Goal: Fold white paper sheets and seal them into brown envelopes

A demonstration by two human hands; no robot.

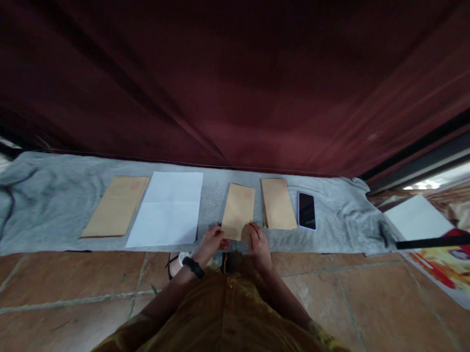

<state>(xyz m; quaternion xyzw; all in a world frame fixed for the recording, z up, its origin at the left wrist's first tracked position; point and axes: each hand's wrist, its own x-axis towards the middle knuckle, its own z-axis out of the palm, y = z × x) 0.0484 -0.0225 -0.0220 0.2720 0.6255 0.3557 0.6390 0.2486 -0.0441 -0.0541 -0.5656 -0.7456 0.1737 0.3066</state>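
A brown paper envelope with a small reddish mark near its far right corner lies in front of me on the grey cloth. My left hand pinches its near left corner, fingers closed. At the near right corner is my right hand, its fingers bent over the edge with the thumb side pressed against the paper. Just right of it rests a small stack of brown envelopes. Left of my left hand lie creased white paper sheets, and beyond them another pile of brown envelopes.
A smartphone with a dark screen lies right of the envelopes. Behind the cloth hangs a dark red curtain. A dark metal bar and a colourful box stand at the right. Tiled floor shows below.
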